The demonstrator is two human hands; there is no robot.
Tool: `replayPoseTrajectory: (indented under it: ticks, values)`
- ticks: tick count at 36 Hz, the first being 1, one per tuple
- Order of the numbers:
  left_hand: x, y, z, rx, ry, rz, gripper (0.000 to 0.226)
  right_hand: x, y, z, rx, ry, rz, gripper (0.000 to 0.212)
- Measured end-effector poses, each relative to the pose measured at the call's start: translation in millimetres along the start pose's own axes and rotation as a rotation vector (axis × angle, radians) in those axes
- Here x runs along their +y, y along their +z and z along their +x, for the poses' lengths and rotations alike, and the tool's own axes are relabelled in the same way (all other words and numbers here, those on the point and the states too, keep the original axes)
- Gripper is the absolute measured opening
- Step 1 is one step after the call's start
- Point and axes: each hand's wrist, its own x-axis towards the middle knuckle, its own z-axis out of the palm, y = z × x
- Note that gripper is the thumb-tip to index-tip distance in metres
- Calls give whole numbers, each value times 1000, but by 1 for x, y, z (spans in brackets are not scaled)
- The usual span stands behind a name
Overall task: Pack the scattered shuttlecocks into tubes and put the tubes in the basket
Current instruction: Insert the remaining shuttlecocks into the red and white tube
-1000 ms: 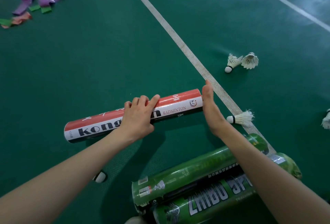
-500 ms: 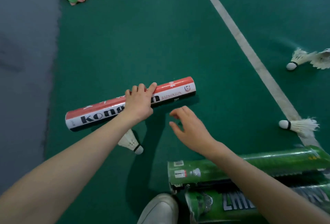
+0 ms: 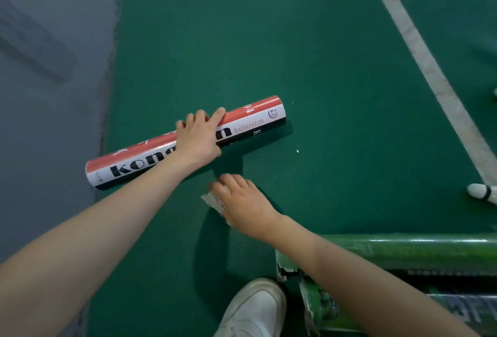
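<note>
Red tube (image 3: 185,141) pinned by left hand (image 3: 197,136); beside it, shuttlecock (image 3: 212,200) pinched by right hand (image 3: 243,203). Feathers risk being crushed if squeezed.

Green court floor (image 3: 309,40), white line (image 3: 427,62), perhaps grey matting (image 3: 48,94) leftward.

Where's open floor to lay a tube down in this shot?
Widest bare patch: green court between the red tube and the white line. Also the grey floor left of it. Crowded near the person: right hand on a shuttlecock, green tubes, shoe.
</note>
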Motion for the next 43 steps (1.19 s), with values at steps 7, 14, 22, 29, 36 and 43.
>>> replayPoseTrajectory:
  ticks: [7,14,22,29,36,43]
  values:
    - [44,0,3,5,114,-39,89,38,-25,-26,49,382,448,32]
    - [106,-3,-1,30,271,-25,88,122,-86,-106,356,716,414,24]
    - [190,-3,-23,56,476,-8,86,186,-150,-234,659,980,247,19]
    - [248,-4,-47,85,610,-14,87,188,-178,-285,1197,1086,493,22]
    - [273,-5,-68,157,675,-102,87,168,-172,-287,1089,1016,981,19]
    - [273,-7,-69,169,658,-81,85,161,-159,-284,935,994,839,50]
